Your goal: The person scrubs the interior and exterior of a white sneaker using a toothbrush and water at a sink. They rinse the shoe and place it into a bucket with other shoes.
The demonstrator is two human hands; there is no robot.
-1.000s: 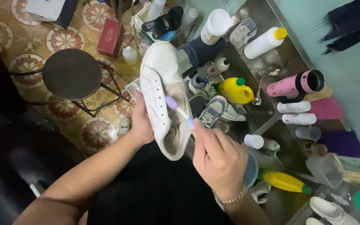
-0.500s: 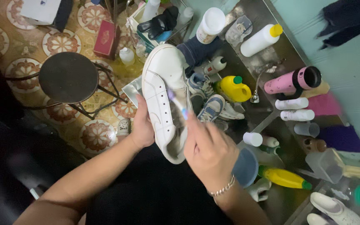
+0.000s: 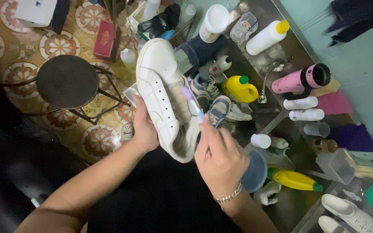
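the white sneaker [image 3: 162, 97] is held up over the person's lap, toe pointing away, heel nearest the body. the left hand [image 3: 144, 125] is closed around its outer side at mid-length. the right hand [image 3: 220, 157] grips a toothbrush [image 3: 192, 103], bristle end laid on the shoe's tongue area. compared with half a second ago the brush head sits slightly further out and the shoe has tilted a little left, so the scrubbing stroke looks mid-way, working along the opening. beyond lie small blue shoes [image 3: 214, 105], a yellow jug [image 3: 241, 88] and a pink flask [image 3: 301, 80] on the wet metal desk [image 3: 281, 56]; a round stool [image 3: 67, 82] stands left on the floor.
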